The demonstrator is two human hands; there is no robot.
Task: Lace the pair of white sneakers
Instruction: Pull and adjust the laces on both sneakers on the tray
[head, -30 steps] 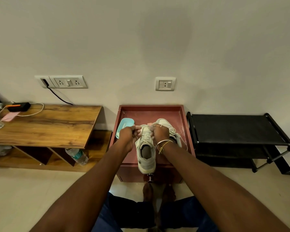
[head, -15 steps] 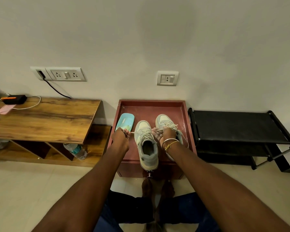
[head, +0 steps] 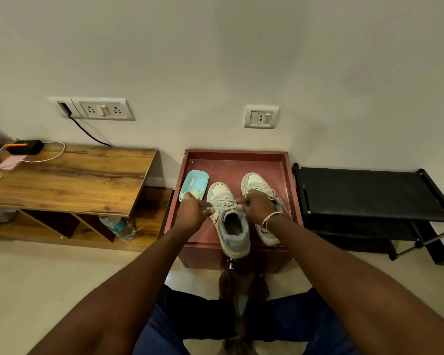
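Two white sneakers stand toes-to-wall on a red-brown tray-topped cabinet (head: 237,156). The left sneaker (head: 228,221) sits in the middle, its heel at the front edge, with white laces (head: 224,202) crossing its upper. My left hand (head: 192,211) pinches a lace end at the shoe's left side. My right hand (head: 256,207) pinches the other lace end at the shoe's right side. The right sneaker (head: 255,183) stands behind my right hand, which hides much of it.
A light blue insole (head: 194,187) lies on the tray left of the shoes. A wooden desk (head: 69,178) with a charger stands to the left, a water bottle (head: 118,226) under it. A black rack (head: 369,190) is on the right. My bare feet (head: 241,288) rest below the cabinet.
My hands were together over the left sneaker's tongue, then drew apart to its two sides, pulling the lace ends outward. The view shifted slightly.
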